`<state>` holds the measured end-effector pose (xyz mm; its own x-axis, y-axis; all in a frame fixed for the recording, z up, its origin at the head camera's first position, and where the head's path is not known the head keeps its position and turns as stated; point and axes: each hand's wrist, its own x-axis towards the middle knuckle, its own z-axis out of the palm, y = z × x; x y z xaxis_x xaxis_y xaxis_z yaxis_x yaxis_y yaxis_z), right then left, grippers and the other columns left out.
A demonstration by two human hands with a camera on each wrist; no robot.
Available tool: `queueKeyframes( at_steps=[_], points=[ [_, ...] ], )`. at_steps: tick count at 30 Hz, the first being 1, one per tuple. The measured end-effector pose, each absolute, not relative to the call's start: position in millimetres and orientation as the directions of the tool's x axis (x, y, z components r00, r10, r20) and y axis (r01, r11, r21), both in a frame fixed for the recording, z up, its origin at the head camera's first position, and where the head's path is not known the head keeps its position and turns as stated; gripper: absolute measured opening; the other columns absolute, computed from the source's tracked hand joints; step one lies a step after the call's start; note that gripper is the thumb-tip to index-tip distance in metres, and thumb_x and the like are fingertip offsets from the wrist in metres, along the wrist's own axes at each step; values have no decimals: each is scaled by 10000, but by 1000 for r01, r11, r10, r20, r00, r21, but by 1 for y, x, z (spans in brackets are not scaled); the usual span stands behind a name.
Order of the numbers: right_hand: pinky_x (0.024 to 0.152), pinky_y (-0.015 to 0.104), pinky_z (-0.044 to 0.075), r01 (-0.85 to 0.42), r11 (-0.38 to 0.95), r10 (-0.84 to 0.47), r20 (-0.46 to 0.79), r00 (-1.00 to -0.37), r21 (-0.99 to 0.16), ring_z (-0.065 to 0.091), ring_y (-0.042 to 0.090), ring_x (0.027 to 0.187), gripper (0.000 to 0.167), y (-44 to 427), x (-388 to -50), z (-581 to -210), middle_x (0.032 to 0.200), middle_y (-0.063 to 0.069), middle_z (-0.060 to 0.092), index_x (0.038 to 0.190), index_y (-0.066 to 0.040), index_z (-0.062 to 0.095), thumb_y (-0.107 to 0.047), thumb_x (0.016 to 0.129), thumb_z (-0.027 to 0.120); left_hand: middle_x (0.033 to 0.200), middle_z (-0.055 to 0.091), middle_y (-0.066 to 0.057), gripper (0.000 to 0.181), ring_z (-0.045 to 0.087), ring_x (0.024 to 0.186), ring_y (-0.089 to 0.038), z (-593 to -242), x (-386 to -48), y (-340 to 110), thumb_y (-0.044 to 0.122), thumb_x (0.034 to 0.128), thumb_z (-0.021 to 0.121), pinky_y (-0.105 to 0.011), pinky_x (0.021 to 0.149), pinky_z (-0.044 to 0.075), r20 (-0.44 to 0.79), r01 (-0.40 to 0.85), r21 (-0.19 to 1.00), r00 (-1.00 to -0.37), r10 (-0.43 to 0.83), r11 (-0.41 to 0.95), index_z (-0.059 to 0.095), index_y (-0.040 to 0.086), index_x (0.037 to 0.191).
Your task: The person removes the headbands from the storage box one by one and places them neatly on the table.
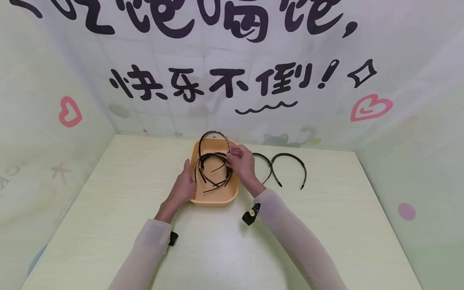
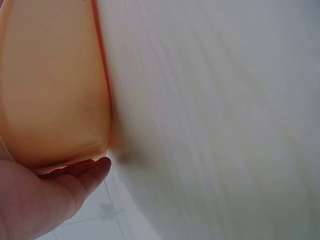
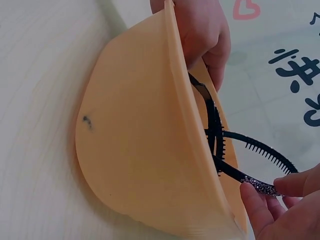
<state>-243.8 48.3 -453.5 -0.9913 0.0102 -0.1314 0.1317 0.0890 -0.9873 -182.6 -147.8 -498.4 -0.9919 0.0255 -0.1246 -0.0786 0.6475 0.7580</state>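
Observation:
An orange basket [image 1: 214,203] [image 2: 55,85] [image 3: 135,115] holds several dark toothed headbands [image 1: 208,156]. My left hand [image 1: 184,186] [image 2: 45,200] [image 3: 205,30] grips the basket's left side. Over the basket's right side, my right hand [image 1: 242,163] [image 3: 292,212] pinches a black headband [image 1: 214,132] [image 3: 260,186] between thumb and fingers, on its glittery stretch. That headband stands tilted up above the others, its arch rising near the basket's back rim. Its lower part overlaps the other bands, so where it ends cannot be told.
Two more dark headbands lie on the pale table [image 1: 319,241] right of the basket; the nearer one [image 1: 267,160] is partly behind my right hand, the farther one [image 1: 289,154] beside it. A printed cloth wall [image 1: 203,117] rises behind the table, with more cloth at both sides.

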Motion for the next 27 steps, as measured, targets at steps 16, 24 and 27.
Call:
queueKeyframes(
  at_steps=[16, 24, 27],
  points=[
    [848, 463, 564, 89, 12, 31, -88, -996, -996, 639, 452, 1062, 233, 53, -250, -452, 1110, 243, 672, 1130, 29, 620, 69, 901, 638, 1172, 579, -392, 802, 600, 780, -295, -496, -184, -147, -78, 879, 382, -392, 690, 498, -124, -73, 754, -992, 32, 652, -46, -54, 1557],
    [873, 469, 556, 5, 10, 12, -5, -1000, -1000, 664, 276, 944, 258, 54, -249, -452, 1096, 206, 690, 1148, 54, 615, 65, 893, 649, 1052, 619, -331, 804, 582, 739, -270, -496, -184, -147, -70, 888, 382, -373, 678, 490, -140, -91, 755, -990, 23, 649, -54, -36, 1563],
    [861, 439, 565, -16, -4, 7, 16, -1000, -1000, 652, 209, 908, 265, 55, -249, -451, 1096, 201, 688, 1157, 64, 606, 70, 895, 644, 1131, 598, -367, 801, 588, 750, -274, -496, -184, -147, -69, 895, 376, -375, 685, 493, -149, -98, 753, -989, 24, 650, -63, -32, 1563]
  ],
)
